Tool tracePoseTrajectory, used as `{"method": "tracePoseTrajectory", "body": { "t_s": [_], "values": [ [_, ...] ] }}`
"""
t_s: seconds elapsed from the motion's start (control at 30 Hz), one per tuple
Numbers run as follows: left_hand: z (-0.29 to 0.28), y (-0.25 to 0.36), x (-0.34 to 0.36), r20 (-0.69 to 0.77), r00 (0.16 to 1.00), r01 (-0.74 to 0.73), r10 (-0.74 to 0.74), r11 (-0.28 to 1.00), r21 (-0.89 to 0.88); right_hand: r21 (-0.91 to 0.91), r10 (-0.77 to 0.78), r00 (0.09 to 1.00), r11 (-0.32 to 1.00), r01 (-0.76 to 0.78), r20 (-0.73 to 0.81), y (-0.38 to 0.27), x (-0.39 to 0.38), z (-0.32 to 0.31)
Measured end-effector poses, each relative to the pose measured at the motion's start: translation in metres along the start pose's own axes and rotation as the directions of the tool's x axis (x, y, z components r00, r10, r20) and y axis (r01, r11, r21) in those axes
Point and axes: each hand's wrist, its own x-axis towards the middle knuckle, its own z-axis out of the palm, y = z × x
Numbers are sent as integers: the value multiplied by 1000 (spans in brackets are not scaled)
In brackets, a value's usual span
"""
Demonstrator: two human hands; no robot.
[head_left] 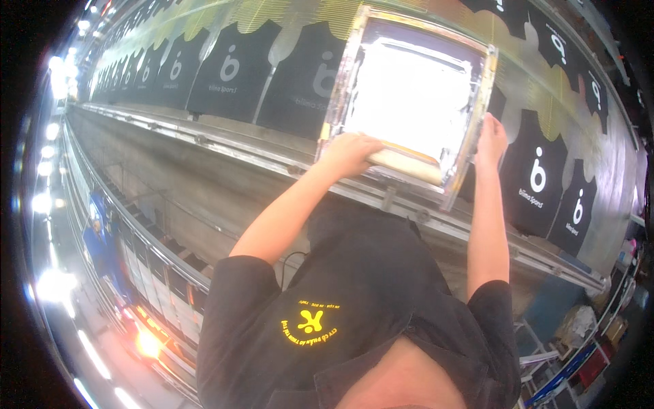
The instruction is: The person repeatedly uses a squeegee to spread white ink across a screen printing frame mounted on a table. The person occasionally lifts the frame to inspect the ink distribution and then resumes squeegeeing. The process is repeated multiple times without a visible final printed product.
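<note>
A screen printing frame (486, 88) with stained rails lies before me over the long printing table. White ink (412, 92) covers most of its mesh. Along the frame's near side rests a squeegee with a pale wooden handle (407, 165). My left hand (351, 154) is closed at the frame's near left corner, its fingertips by the squeegee's left end. On the right rail, my right hand (492, 140) grips the frame, fingers partly hidden behind the edge. Whatever lies directly under the frame is hidden.
Dark fabric pieces with white prints (538, 167) lie in rows on the table, left and right of the frame. A metal rail (266, 158) runs along the table's near edge. At lower left glows an orange-red light (150, 343). Assorted items (579, 324) sit at far right.
</note>
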Motion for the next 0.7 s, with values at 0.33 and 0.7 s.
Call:
{"method": "tracePoseTrajectory", "body": {
  "t_s": [0.33,0.7],
  "values": [
    [-120,-194,-81,128,992,-25,10,994,108,-55,18,999,998,-20,-37,12,-108,231],
    [-186,-300,134,78,995,-66,58,991,117,-340,47,995,937,-73,-84,13,-120,248]
  ]
}}
